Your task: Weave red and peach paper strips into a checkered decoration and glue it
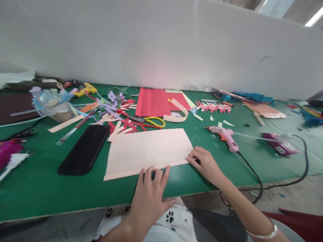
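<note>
A cream sheet of paper (pixel 150 148) lies flat in front of me, with a narrow fold along its near edge. My left hand (pixel 151 191) is open, its spread fingertips resting on that folded edge. At the sheet's near right corner, my right hand (pixel 205 165) is closed in a pinch on the paper's edge. Beyond the sheet are scissors (pixel 148 121) with yellow and orange handles and a curved cream paper strip (pixel 185 114). To the right of my right hand lies a pink glue gun (pixel 227 136).
A black phone (pixel 85 149) lies left of the sheet. Paper scraps (pixel 121 107), red paper (pixel 153 102) and a woven red-and-white strip (pixel 214 107) are farther back. A purple device (pixel 280 144) and black cable (pixel 252 169) are on the right. A decorated pot (pixel 59 112) stands at left.
</note>
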A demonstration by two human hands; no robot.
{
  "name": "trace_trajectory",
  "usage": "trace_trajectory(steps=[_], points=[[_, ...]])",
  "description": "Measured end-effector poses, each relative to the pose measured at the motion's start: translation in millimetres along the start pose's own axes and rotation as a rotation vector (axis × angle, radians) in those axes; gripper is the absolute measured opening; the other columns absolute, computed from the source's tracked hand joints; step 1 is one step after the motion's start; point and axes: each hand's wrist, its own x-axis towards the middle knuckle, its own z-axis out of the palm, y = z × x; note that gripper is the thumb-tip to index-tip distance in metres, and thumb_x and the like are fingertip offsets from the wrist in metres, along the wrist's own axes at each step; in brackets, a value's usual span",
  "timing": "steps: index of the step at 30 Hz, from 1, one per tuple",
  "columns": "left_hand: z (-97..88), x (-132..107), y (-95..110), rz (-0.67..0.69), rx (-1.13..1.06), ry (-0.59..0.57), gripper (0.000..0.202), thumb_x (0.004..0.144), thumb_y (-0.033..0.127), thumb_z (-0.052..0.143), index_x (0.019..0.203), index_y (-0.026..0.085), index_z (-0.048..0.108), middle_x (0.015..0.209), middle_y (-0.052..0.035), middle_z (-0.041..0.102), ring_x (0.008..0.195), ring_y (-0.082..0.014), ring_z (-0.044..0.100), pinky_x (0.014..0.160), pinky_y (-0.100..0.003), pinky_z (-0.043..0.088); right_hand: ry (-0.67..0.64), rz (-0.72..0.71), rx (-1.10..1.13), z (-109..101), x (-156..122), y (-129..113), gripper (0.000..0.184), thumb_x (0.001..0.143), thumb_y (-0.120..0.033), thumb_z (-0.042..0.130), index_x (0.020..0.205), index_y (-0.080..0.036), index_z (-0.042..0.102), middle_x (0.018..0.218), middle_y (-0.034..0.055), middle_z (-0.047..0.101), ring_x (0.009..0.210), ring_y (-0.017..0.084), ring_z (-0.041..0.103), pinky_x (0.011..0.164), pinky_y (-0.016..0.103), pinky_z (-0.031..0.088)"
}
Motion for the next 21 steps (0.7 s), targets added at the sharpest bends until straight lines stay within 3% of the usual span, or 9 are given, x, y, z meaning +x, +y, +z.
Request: trace_trajectory(steps=[6, 12, 21], points=[[0.4, 2, 0, 0.0, -0.007, -0.046, 0.085, 0.064, 0.069, 0.053, 0.133, 0.019, 0.042, 0.093, -0.0091, 0.051, 0.092, -0.0274, 0.041, 0.084, -0.045, 0.038, -0.002, -0.004, -0.078, 0, 0, -2, 0.025, 0.087, -0.032, 0.047, 0.067, -0.018, 0.052, 0.071, 0.0016, 0.054, 0.069, 0.015, 0.05, 0.064, 0.027, 0.033], [3.3, -1, -7, 0.015, -0.067, -0.011, 0.082, 0.068, 0.07, 0.048, 0.131, 0.017, 0.045, 0.097, -0.0093, 0.053, 0.096, -0.0268, 0.043, 0.087, -0.043, 0.038, 0.013, 0.016, -0.12, 1, -2, -5, 0.025, 0.088, -0.032, 0.045, 0.068, -0.019, 0.052, 0.073, 0.0019, 0.055, 0.07, 0.016, 0.049, 0.063, 0.028, 0.031], [1.5, -28, -50, 0.037, -0.068, 0.006, 0.073, 0.073, 0.064, 0.049, 0.125, 0.012, 0.05, 0.095, -0.0089, 0.058, 0.095, -0.0241, 0.048, 0.088, -0.037, 0.037, -0.017, 0.031, -0.132, 4, -3, -1, 0.023, 0.087, -0.034, 0.048, 0.069, -0.019, 0.053, 0.075, 0.0015, 0.055, 0.071, 0.016, 0.049, 0.064, 0.028, 0.033]])
